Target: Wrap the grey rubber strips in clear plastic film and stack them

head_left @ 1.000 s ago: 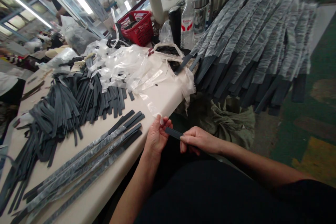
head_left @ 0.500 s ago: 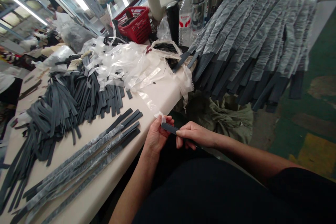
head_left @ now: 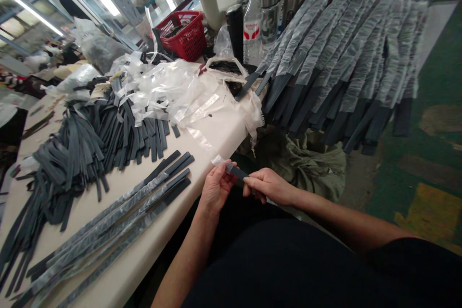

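A part-sleeved strip (head_left: pixel 238 173) is clamped by fingers of the left hand (head_left: pixel 216 186) and right hand (head_left: pixel 269 185); wrapped strips (head_left: pixel 144 191) are laid near the surface (head_left: pixel 225 130) edge, bare strips (head_left: pixel 83 138) left piled.

Left hand (head_left: pixel 218 186) and right hand (head_left: pixel 267 186) (fingers (head_left: pixel 251 183) curled, pinching) sit close together, forearms (head_left: pixel 186 256) angled inward.

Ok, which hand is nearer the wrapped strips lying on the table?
Left. The left hand is just right of the far ends of the wrapped strips, by the table; the right hand is farther right.
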Demonstrator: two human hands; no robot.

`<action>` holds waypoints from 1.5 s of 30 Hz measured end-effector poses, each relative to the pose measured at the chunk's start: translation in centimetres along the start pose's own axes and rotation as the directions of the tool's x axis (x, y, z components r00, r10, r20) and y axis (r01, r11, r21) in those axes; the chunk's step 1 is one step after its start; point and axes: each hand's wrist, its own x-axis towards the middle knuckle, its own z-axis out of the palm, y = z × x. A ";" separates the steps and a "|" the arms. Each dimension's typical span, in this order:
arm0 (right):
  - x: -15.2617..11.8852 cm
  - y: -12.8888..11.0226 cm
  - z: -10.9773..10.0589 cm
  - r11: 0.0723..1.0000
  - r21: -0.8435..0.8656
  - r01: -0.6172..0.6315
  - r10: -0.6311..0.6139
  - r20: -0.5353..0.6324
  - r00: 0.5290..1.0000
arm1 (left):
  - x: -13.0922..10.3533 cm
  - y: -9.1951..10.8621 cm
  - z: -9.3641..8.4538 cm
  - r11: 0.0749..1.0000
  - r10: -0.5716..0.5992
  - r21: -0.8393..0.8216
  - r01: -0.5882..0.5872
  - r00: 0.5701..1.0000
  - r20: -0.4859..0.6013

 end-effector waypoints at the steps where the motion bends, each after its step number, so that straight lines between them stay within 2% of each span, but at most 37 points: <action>1: 0.2 0.0 0.2 1.000 -0.020 0.000 0.000 0.000 1.000 | -0.1 -0.3 0.0 1.000 0.006 0.007 -0.006 1.000 0.001; 7: 1.0 0.5 0.9 0.994 -0.047 0.099 -0.097 0.028 0.995 | -0.7 -2.0 0.3 0.998 0.051 0.022 -0.051 0.999 0.013; 9: -0.2 2.0 0.3 0.983 -0.103 0.149 -0.142 0.081 0.987 | -0.8 -2.1 0.2 0.996 0.087 0.007 -0.087 0.996 0.001; 12: -3.0 5.6 -1.1 0.940 -0.270 0.207 -0.171 0.150 0.974 | -1.0 -2.4 -0.4 0.994 0.110 -0.023 -0.111 0.993 -0.031; 15: -4.7 8.1 -1.8 0.908 -0.385 0.165 -0.134 0.107 0.985 | -1.5 -3.6 -1.0 0.998 0.066 -0.009 -0.066 0.997 -0.034; 17: -4.3 7.8 -1.6 0.906 -0.394 0.152 -0.125 0.096 0.988 | -2.0 -4.6 -1.2 0.999 0.027 0.034 -0.028 1.000 0.005; 20: -2.7 5.3 -0.7 0.906 -0.368 0.209 -0.182 0.107 0.977 | -2.7 -5.8 -1.0 0.994 -0.008 0.111 -0.005 0.993 0.121; 22: -2.3 4.1 -0.5 0.900 -0.359 0.246 -0.222 0.108 0.969 | -3.0 -5.8 -0.8 0.990 0.000 0.137 -0.023 0.986 0.165; 24: -3.2 4.4 -1.2 0.887 -0.376 0.267 -0.237 0.125 0.963 | -3.1 -5.5 -0.7 0.989 0.037 0.136 -0.056 0.990 0.139; 26: -5.0 6.2 -2.3 0.870 -0.422 0.257 -0.221 0.134 0.966 | -3.1 -5.2 -0.7 0.990 0.065 0.124 -0.074 0.995 0.077; 28: -6.9 8.5 -3.3 0.839 -0.498 0.220 -0.189 0.112 0.975 | -3.0 -5.3 -0.7 0.989 0.051 0.136 -0.056 0.998 0.046; 30: -7.7 9.9 -3.7 0.794 -0.576 0.194 -0.182 0.078 0.980 | -3.0 -5.8 -0.6 0.981 -0.006 0.193 -0.007 0.998 0.063; 32: -7.2 9.8 -3.2 0.754 -0.620 0.216 -0.220 0.071 0.973 | -3.0 -6.5 -0.3 0.966 -0.068 0.257 0.037 0.992 0.111; 34: -5.8 8.5 -2.4 0.743 -0.612 0.270 -0.290 0.069 0.955 | -3.1 -7.1 0.1 0.957 -0.105 0.286 0.054 0.981 0.164; 37: -4.7 6.6 -1.8 0.762 -0.559 0.328 -0.371 0.039 0.928 | -3.2 -7.3 0.4 0.953 -0.081 0.302 0.017 0.976 0.202; 39: -5.7 6.8 -2.3 0.789 -0.530 0.312 -0.340 0.046 0.939 | -3.3 -7.2 0.4 0.942 -0.043 0.336 -0.025 0.981 0.192; 43: -9.6 10.3 -4.3 0.824 -0.539 0.173 -0.170 0.055 0.984 | -3.3 -7.5 -0.1 0.920 -0.029 0.389 -0.036 0.987 0.160; 45: -10.3 11.6 -4.6 0.819 -0.557 0.140 -0.156 0.018 0.988 | -3.3 -7.8 -0.1 0.917 -0.060 0.398 -0.012 0.984 0.169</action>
